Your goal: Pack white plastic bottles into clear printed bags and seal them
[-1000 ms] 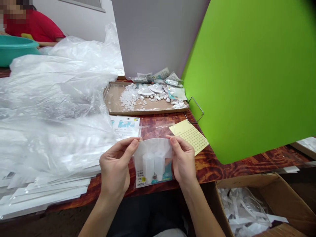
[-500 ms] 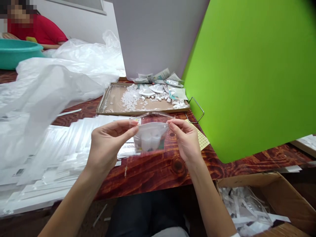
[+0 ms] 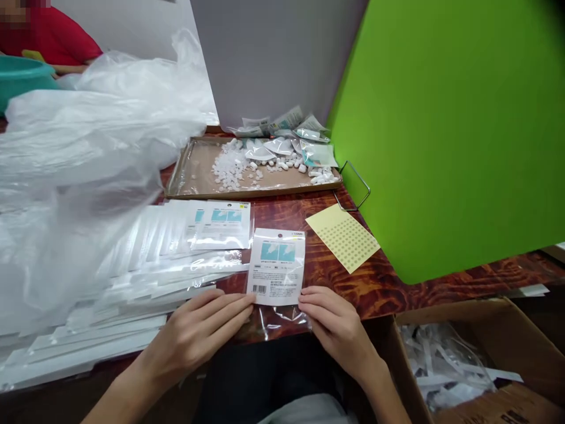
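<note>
A clear plastic packet (image 3: 277, 271) with a printed white card lies back side up by the table's front edge, its clear flap pointing toward me. My left hand (image 3: 198, 330) has its fingers pressed together at the packet's lower left corner. At the lower right corner, my right hand (image 3: 333, 321) is closed on the packet's edge; both thumbs are mostly hidden. To the left, several similar flat packets (image 3: 223, 227) lie overlapped in a long row. A yellow sheet of round stickers (image 3: 346, 238) rests to the right of the packet.
Behind stands a shallow cardboard tray (image 3: 188, 176) with small white pieces and filled packets. A green panel (image 3: 450, 135) rises at right. Plastic sheeting (image 3: 88, 129) covers the left side. A cardboard box (image 3: 481, 330) of scraps sits lower right. Another person (image 3: 66, 35) is far left.
Both hands have come down toward me from mid-air with the packet, which now lies on the table with its printed back up. The sticker sheet is now uncovered. The view has shifted slightly.
</note>
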Tool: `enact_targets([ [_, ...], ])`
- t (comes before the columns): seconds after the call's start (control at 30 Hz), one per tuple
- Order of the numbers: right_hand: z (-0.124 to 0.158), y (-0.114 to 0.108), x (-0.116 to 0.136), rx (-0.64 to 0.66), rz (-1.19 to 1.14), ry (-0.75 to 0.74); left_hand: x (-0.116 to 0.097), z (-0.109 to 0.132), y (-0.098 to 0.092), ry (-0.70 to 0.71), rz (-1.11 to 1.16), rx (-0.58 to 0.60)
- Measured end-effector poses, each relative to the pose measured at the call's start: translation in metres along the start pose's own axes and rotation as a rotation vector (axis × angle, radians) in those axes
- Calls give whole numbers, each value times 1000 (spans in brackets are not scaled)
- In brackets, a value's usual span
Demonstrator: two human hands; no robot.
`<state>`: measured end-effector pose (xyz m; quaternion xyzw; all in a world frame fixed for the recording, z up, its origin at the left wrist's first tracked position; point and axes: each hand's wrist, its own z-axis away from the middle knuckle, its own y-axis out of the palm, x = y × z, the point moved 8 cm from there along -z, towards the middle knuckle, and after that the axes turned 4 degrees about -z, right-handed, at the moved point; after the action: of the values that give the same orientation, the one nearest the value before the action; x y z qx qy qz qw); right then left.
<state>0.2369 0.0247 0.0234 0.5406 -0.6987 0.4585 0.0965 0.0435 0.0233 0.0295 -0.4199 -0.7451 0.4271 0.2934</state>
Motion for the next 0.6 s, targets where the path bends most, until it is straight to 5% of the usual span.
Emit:
enact_targets([
  [0.37,11,-8,-5,-17,105,43,-1,-2,-5,7,69,3],
  [0.6,6,-7,-4,-121,151,245,7,-12,-3,-216,183,-46],
])
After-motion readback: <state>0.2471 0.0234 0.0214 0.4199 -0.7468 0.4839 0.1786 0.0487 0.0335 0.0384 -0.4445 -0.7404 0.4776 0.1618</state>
